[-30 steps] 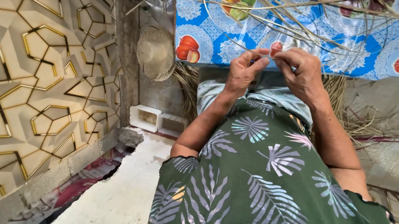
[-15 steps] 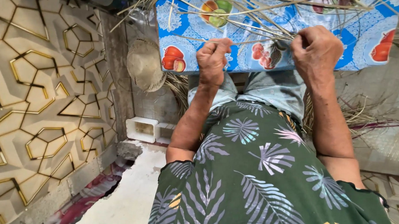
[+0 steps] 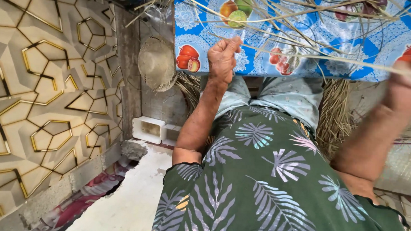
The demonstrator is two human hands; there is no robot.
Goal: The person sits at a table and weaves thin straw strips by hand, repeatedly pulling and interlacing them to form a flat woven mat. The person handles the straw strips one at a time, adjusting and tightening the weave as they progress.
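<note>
Wider apart now, both hands: half a second back they sat close together up at the cloth, and since then my right hand (image 3: 409, 84) has swung out to the right edge of view, blurred with the motion, while my left hand (image 3: 223, 57) has stayed up near the middle. Left grip is a closed fist, thumb on top, pinched around one end of a long dry straw strand (image 3: 317, 56). That strand runs almost level, tilting slightly down to the right, from the left fist across to the right hand, so its long axis lies left to right between my two grips. Right grip looks curled about the far end, but the blur is too heavy; I cannot tell for sure whether it is closed on it. More loose straw stalks (image 3: 282, 13) fan out above and across a blue cloth printed with fruit (image 3: 195, 19), which hangs just behind my hands. A bundle of dried grass (image 3: 335, 115) lies below the cloth beside my knees. Off to the left a straw hat (image 3: 157, 63) hangs on the wall near a gold-lined patterned panel (image 3: 42, 87).
</note>
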